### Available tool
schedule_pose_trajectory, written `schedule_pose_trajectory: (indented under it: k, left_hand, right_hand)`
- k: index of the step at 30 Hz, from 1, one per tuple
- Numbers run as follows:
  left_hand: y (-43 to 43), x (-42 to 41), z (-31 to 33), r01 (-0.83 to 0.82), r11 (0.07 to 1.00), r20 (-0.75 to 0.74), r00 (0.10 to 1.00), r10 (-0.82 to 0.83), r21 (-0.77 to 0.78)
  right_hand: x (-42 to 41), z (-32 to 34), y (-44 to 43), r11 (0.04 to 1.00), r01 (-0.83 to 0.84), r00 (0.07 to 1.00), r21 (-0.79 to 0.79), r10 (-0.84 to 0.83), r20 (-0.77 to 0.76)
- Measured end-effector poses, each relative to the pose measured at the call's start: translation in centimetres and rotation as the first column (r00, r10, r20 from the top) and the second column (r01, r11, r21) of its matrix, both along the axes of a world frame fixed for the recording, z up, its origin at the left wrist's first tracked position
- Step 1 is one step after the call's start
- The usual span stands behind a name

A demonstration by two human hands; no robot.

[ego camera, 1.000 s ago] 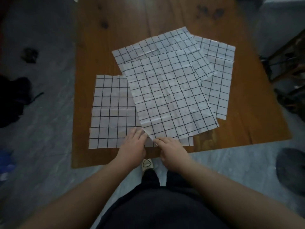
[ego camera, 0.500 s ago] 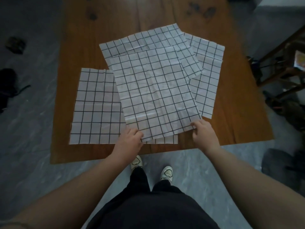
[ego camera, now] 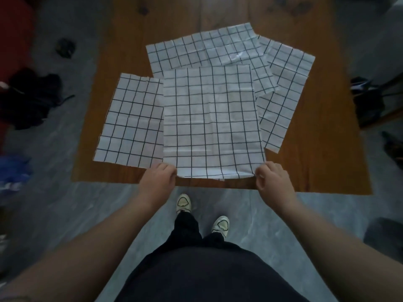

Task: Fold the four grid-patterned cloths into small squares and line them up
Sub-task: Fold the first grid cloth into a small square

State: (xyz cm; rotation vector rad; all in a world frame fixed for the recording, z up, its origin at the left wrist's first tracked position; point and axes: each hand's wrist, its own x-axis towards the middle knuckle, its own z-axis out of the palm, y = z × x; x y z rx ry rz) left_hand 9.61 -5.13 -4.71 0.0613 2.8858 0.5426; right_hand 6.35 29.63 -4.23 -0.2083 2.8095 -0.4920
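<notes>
Head view. The top cloth, skewed across the pile a second ago, now lies square to the near edge of the wooden table. My left hand pinches its near-left corner. My right hand, which was beside the left, has moved out and now pinches the near-right corner. The other three cloths lie flat and partly covered: left cloth, back cloth, right cloth. I judge the first fold ready to begin, since no cloth is folded yet. I can read no brand, label or writing.
</notes>
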Motion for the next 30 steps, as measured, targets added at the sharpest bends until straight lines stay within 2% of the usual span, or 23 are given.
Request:
schedule_pose_trajectory:
  k: [3,7,9,12,18,21,26,30]
  left_hand:
    - [0.2,1.9,1.6,-0.119,0.983,0.062,0.992,0.112,0.137]
    - [1.3,3.2,4.4,-0.269,0.906,0.114,0.963,0.244,0.326]
    - [1.7,3.3,5.6,-0.306,0.871,0.100,0.952,0.290,0.384]
    - [1.3,2.2,7.0,-0.315,0.851,0.071,0.946,0.316,0.419]
    - [-1.1,-4.3,8.4,-0.242,0.850,0.043,0.967,0.252,0.468]
    - [-2.0,-8.5,8.4,-0.213,0.889,0.005,0.973,0.231,0.404]
    - [-3.4,-17.3,7.7,-0.229,0.909,-0.024,0.967,0.253,0.348]
    - [-4.1,-24.5,5.9,-0.266,0.912,0.060,0.963,0.261,0.312]
  right_hand:
    - [1.8,1.5,0.9,0.993,-0.005,1.000,-0.116,0.006,0.008]
    - [3.1,3.8,1.1,0.937,0.121,0.993,-0.328,-0.111,0.051]
    - [2.8,5.1,0.9,0.886,0.175,0.984,-0.429,-0.173,0.043]
    - [1.1,7.0,0.4,0.844,0.166,0.979,-0.510,-0.203,-0.017]
    - [-6.0,8.6,-1.0,0.915,0.036,0.988,-0.403,-0.092,-0.122]
    - [-10.4,8.8,-1.8,0.942,0.027,0.978,-0.335,-0.094,-0.185]
    - [-18.0,8.7,-4.1,0.948,0.123,0.968,-0.294,-0.180,-0.175]
    - [-23.6,6.7,-5.2,0.947,0.218,0.960,-0.238,-0.252,-0.125]
